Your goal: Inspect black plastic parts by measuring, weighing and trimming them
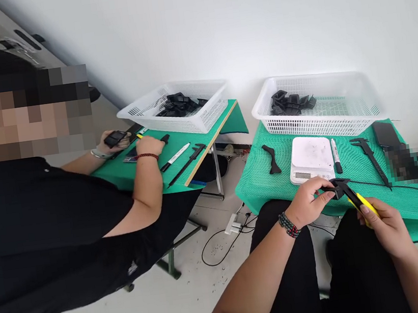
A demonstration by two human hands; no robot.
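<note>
My left hand [310, 199] is closed on a small black plastic part [337, 192], pinched at its edge above my lap. In my right hand [385, 225] is a yellow and black utility knife [369, 204], its front end pointing up and left against or close to the part; exact contact cannot be made out. Just beyond my left hand sits a white digital scale [312, 153] with dark specks on its pan. A curved black part [271, 159] lies to the scale's left, and a marker [335, 155] lies to its right.
Behind the scale stands a white basket [351, 125] with black parts. Calipers [371, 162] and a phone [385, 134] lie on the green-covered table [255, 191]. At left, a co-worker [47, 213] handles a black part beside another basket [204, 121]. Cables and a power strip [233, 223] lie below.
</note>
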